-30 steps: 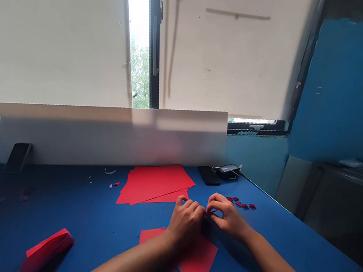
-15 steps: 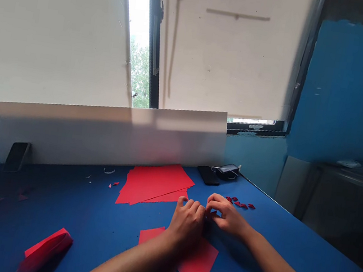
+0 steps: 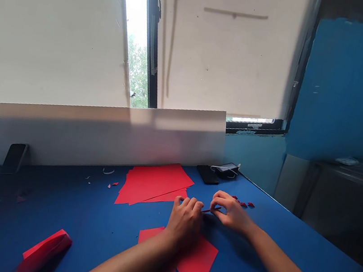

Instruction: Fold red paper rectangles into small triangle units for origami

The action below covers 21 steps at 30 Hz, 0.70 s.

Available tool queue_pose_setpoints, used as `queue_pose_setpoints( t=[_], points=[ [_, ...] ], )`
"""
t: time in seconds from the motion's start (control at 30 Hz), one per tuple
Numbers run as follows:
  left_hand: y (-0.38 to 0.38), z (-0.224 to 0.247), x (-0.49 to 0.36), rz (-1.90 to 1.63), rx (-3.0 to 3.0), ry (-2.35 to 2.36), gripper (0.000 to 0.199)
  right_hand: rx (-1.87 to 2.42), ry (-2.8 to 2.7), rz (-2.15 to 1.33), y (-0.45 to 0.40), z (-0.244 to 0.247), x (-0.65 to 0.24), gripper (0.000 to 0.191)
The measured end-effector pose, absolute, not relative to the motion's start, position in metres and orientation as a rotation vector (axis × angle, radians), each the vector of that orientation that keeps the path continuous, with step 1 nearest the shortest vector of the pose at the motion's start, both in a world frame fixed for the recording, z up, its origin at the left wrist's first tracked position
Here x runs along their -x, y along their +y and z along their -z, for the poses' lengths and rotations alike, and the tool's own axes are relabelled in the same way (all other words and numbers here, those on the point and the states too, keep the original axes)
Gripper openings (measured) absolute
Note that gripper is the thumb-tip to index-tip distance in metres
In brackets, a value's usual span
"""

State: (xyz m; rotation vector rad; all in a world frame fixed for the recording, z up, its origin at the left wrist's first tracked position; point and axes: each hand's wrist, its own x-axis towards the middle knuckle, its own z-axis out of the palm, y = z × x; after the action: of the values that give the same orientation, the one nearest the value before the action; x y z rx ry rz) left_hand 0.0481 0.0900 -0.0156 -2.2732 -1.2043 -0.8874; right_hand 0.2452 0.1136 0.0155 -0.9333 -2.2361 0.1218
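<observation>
Between my two hands runs a thin red paper strip (image 3: 206, 211), seen nearly edge-on. My left hand (image 3: 185, 218) is closed on its left end, knuckles up, above loose red sheets (image 3: 199, 266) on the blue table. The fingers of my right hand (image 3: 227, 211) pinch the strip, and a short bit shows past the fingertips. Just behind my right hand lie several small folded red pieces (image 3: 250, 205). A stack of larger red sheets (image 3: 156, 182) rests beyond my left hand.
A folded red paper bundle (image 3: 46, 250) lies at the front left of the blue table (image 3: 100, 219). One phone (image 3: 15, 158) leans at the back left. A dark phone (image 3: 208, 175) and a black device with a white cable (image 3: 227, 170) lie at the back right.
My hands have moved slightly apart, and the red strip now shows between them. The view has shifted a little.
</observation>
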Motion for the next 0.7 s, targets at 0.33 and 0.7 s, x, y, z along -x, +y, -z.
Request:
queue_pose_setpoints(
  t=[0.33, 0.7],
  points=[
    [0.087, 0.012, -0.048, 0.859, 2.319, -1.109, 0.009, 0.868, -2.246, -0.233, 0.106, -0.014, -0.227, 0.014],
    [0.087, 0.011, -0.047, 0.908, 2.275, -1.158, 0.011, 1.081, -2.088, -0.13, 0.121, -0.019, -0.262, 0.013]
  ],
)
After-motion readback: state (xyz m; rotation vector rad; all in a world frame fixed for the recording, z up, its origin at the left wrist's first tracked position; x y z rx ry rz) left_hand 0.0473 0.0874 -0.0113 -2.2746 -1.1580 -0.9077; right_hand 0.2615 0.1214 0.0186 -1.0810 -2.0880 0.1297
